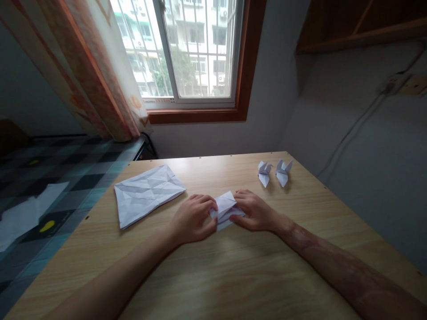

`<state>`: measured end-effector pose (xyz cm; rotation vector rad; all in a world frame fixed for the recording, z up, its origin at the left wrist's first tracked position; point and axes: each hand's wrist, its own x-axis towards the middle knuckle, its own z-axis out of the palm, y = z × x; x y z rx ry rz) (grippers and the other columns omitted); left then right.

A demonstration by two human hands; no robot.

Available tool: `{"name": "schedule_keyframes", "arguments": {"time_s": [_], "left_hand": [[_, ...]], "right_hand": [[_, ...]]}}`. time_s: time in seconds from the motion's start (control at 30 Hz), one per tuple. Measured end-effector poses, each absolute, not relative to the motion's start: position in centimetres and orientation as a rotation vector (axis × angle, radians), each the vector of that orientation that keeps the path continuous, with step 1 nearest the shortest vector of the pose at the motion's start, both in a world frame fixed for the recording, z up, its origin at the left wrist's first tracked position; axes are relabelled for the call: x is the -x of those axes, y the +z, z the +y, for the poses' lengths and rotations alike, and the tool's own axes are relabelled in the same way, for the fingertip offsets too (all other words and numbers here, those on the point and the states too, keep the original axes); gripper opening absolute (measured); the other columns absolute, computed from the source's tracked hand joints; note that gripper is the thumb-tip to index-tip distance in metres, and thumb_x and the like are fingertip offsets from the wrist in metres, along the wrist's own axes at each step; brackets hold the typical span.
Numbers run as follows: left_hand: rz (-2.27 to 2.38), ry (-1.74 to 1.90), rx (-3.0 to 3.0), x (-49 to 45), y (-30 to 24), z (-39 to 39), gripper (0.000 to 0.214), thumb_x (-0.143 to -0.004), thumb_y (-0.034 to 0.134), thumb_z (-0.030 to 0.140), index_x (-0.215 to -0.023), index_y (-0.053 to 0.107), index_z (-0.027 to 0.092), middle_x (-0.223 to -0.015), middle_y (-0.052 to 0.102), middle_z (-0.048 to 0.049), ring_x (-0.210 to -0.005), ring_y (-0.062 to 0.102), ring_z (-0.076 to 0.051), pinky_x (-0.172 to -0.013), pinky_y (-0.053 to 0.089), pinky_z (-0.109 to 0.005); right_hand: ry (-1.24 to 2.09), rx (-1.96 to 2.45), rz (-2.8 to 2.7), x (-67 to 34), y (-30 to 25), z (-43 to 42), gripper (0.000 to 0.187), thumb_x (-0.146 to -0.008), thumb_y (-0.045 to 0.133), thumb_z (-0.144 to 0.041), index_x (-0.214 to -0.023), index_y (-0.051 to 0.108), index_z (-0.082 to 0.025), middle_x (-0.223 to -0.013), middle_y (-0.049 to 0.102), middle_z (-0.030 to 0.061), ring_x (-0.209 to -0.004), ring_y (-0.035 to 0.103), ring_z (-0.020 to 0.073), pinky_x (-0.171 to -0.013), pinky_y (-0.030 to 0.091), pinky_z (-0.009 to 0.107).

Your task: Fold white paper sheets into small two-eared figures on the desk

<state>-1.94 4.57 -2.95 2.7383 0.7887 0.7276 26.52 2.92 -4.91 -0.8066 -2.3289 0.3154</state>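
Note:
Between my two hands is a small folded piece of white paper (227,208), low over the wooden table, with one pointed flap standing up. My left hand (196,218) grips its left edge, thumb in front and fingers behind. On the opposite side my right hand (253,210) pinches the right edge between thumb and fingers. Parts of the paper are covered by the fingertips. Two folded paper cranes, a left one (264,173) and a right one (283,172), stand beyond my right hand. To the left lies a creased stack of white paper sheets (148,193).
The light wooden table (213,280) has its far edge near the wall below a barred window (200,53). A checkered bed (83,153) with loose white paper (33,209) adjoins on the left. A cable (350,129) hangs along the right wall.

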Motion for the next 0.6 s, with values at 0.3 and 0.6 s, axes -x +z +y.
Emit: {"name": "schedule_keyframes", "arguments": {"time_s": [0.3,0.6], "left_hand": [[1.314,0.623,-2.736,0.5,-2.8,3.0,0.011,-0.095,0.071,0.032,-0.099,0.068,0.023,-0.098,0.076,-0.0064,-0.089,0.074,-0.026,-0.082,0.052,-0.037],[1.506,0.690,-2.489,1.1,-2.0,3.6,0.009,-0.099,0.060,0.029,-0.093,0.058,0.024,-0.102,0.074,-0.0052,-0.082,0.072,-0.022,-0.069,0.044,-0.032]], "right_hand": [[0.055,0.651,-2.579,-26.0,-4.8,2.5,0.035,-0.109,0.066,-0.037,-0.140,0.072,-0.021,-0.130,0.076,0.0142,-0.113,0.069,0.0299,-0.104,0.056,0.047],[-0.057,0.640,-2.576,-25.8,-5.1,2.5,0.036,-0.108,0.067,-0.041,-0.138,0.076,-0.023,-0.138,0.077,0.0121,-0.113,0.070,0.0300,-0.105,0.059,0.049]]}}
